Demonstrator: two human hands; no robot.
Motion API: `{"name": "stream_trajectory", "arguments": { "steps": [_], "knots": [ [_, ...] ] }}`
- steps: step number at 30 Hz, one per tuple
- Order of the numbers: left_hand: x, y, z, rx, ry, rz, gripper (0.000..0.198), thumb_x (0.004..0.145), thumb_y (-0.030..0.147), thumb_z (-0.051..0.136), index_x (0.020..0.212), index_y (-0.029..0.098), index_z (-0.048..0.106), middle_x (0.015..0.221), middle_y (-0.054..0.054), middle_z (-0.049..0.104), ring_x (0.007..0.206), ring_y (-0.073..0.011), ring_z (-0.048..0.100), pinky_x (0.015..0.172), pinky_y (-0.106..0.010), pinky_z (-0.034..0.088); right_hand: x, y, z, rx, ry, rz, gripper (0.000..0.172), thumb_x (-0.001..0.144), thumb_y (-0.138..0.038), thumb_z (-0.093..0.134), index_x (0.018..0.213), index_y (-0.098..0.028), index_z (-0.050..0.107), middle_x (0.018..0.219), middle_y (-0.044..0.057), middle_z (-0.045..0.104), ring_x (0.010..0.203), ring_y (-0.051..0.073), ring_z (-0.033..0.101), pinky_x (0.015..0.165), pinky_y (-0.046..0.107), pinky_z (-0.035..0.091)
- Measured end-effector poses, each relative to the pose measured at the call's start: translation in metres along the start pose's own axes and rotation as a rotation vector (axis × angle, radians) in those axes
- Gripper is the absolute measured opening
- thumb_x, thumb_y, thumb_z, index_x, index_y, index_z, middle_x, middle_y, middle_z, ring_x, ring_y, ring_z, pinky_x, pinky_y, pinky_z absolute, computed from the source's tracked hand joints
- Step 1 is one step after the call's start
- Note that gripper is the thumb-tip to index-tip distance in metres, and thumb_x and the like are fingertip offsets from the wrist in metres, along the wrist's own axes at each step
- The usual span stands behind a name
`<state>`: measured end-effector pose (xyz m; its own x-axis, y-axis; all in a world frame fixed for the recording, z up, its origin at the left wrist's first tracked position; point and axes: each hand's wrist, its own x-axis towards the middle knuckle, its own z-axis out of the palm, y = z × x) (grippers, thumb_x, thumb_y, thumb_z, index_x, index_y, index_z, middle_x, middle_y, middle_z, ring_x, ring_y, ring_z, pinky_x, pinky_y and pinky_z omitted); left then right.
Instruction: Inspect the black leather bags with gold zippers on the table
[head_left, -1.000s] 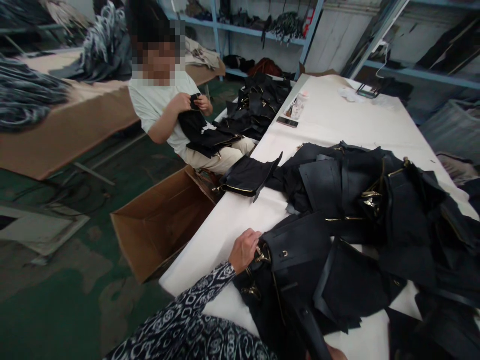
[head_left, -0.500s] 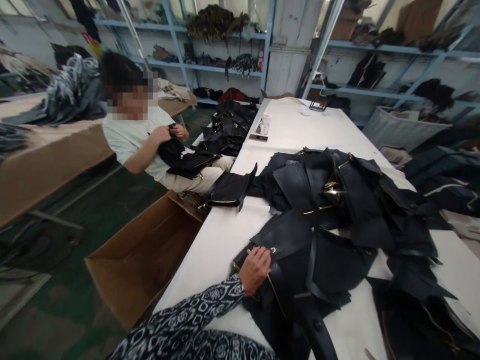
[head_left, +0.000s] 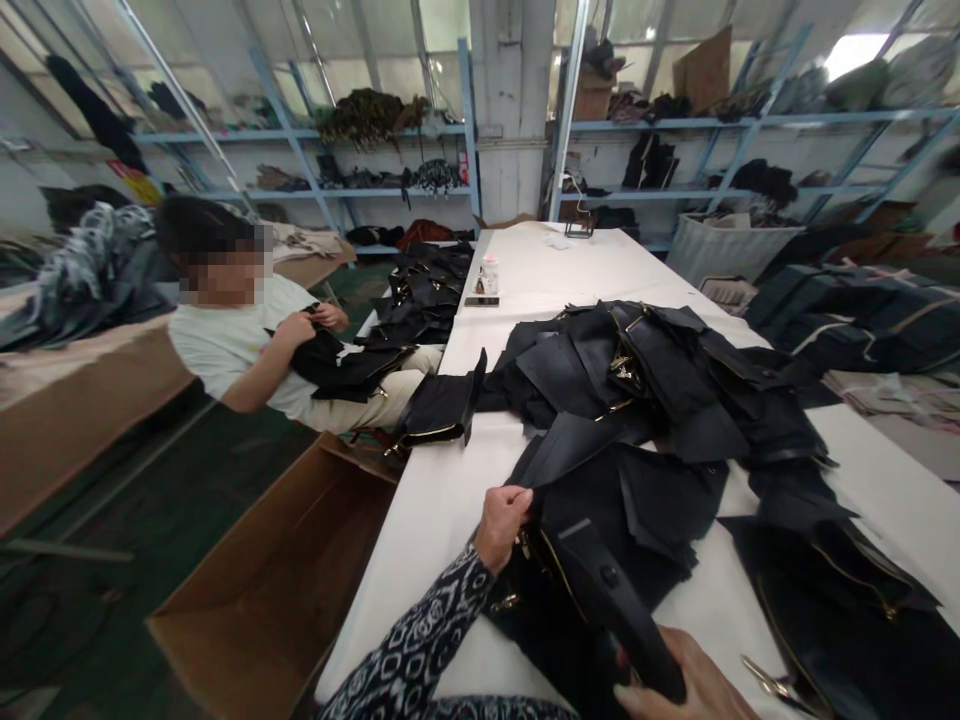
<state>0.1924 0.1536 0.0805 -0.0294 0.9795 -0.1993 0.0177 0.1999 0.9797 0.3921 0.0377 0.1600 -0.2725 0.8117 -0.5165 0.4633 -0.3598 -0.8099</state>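
Note:
My left hand (head_left: 501, 524), in a patterned black-and-white sleeve, grips the edge of a black leather bag piece (head_left: 600, 500) with gold zipper trim, near the white table's front left. My right hand (head_left: 694, 692) shows at the bottom edge, closed on a black strap (head_left: 615, 615) of the same piece. A large heap of black leather pieces (head_left: 660, 380) with gold hardware lies just beyond, across the table's middle.
An open cardboard box (head_left: 277, 560) stands on the floor left of the white table (head_left: 427, 500). A seated co-worker (head_left: 255, 350) handles a black piece. A phone (head_left: 481, 300) and a small jar (head_left: 489, 275) sit farther along. Scissors (head_left: 780, 685) lie near my right hand. Shelves line the back wall.
The camera has tilted up, showing more shelves. My left hand has lifted the piece's edge, and my right hand has come into view holding the strap.

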Motion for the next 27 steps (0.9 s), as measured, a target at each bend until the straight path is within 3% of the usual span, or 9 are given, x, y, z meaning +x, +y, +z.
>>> {"name": "stream_trajectory", "arguments": {
  "steps": [7, 15, 19, 23, 27],
  "knots": [
    [-0.021, 0.018, -0.004, -0.368, -0.058, -0.18, 0.032, 0.067, 0.042, 0.064, 0.063, 0.01, 0.061, 0.059, -0.002, 0.056, 0.057, -0.011, 0.053, 0.062, -0.026, 0.044, 0.01, 0.007, -0.006, -0.04, -0.063, 0.023, 0.031, 0.074, -0.049, 0.06, 0.084, -0.02, 0.062, 0.05, -0.003, 0.053, 0.051, 0.015, 0.053, 0.051, 0.022, 0.044],
    [-0.032, 0.012, 0.0, -0.438, -0.08, -0.2, 0.024, 0.069, 0.032, 0.067, 0.062, 0.009, 0.062, 0.06, -0.003, 0.06, 0.056, -0.0105, 0.054, 0.058, -0.023, 0.043, 0.029, -0.014, -0.008, 0.054, -0.097, -0.047, 0.033, 0.073, -0.048, 0.06, 0.082, -0.017, 0.052, 0.047, -0.007, 0.048, 0.041, 0.011, 0.047, 0.04, 0.02, 0.035],
    [-0.034, 0.013, -0.001, -0.623, -0.098, -0.266, 0.018, 0.072, 0.026, 0.064, 0.07, 0.008, 0.064, 0.067, -0.007, 0.065, 0.063, -0.0146, 0.06, 0.065, -0.027, 0.047, 0.034, -0.023, -0.008, 0.066, -0.108, -0.061, 0.036, 0.073, -0.05, 0.056, 0.083, -0.017, 0.045, 0.045, -0.009, 0.044, 0.038, 0.009, 0.044, 0.037, 0.018, 0.033],
    [-0.027, 0.012, -0.009, -0.844, -0.044, -0.389, 0.007, 0.072, 0.015, 0.063, 0.073, 0.007, 0.063, 0.068, -0.007, 0.067, 0.063, -0.0154, 0.062, 0.066, -0.028, 0.05, 0.025, -0.026, -0.015, -0.004, -0.096, -0.038, 0.025, 0.076, -0.04, 0.055, 0.08, -0.016, 0.047, 0.043, -0.008, 0.046, 0.038, 0.009, 0.043, 0.038, 0.018, 0.031],
    [-0.019, 0.009, -0.015, -0.913, 0.02, -0.484, 0.003, 0.072, 0.009, 0.06, 0.073, 0.007, 0.062, 0.064, -0.005, 0.066, 0.057, -0.0134, 0.061, 0.061, -0.026, 0.05, 0.017, -0.025, -0.02, -0.103, -0.083, -0.011, 0.016, 0.076, -0.031, 0.056, 0.078, -0.015, 0.053, 0.042, -0.006, 0.052, 0.04, 0.01, 0.046, 0.04, 0.018, 0.032]
  ]
}}
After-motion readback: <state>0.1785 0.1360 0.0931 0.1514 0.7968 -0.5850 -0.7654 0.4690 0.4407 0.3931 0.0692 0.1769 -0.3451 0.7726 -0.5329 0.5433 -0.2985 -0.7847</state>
